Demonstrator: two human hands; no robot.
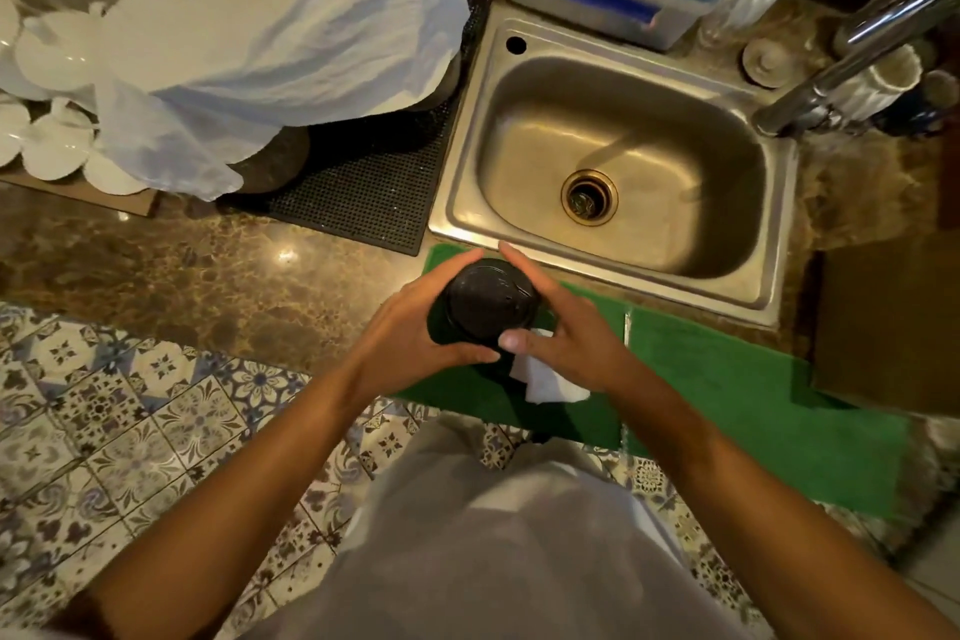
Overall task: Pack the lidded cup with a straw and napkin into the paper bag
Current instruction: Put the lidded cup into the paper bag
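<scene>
Both hands meet over the front edge of the counter, cupped round a black cup. Her or his left hand [415,327] wraps the near-left side, fingers stretched along the far side and thumb curled across the front wall. From the other side the right hand [563,335] closes in, index finger pointing straight toward the sink, thumb pressed to the cup's near-right rim. So the lidded cup [488,304] sits clamped between the two palms, its dark domed lid facing up, standing on or just over a green mat [727,395]; whether its base touches the mat I cannot tell, since the hands hide it.

A white napkin [545,382] lies on the mat directly under the right hand, part of it tucked beneath the palm. Right of that hand a thin clear-wrapped stick, probably the straw [627,327], lies on the mat. Well off to the right a brown paper bag [888,322] rests flat on the counter, its near edge over the mat.

Behind the cup is a stainless sink [613,156], a faucet [883,42] arching in from the right. Left of the sink a black mesh mat [374,182] carries something draped in pale cloth [270,26], with stacked white plates [62,57] beyond. Nothing lies between the cup and the bag but open mat.
</scene>
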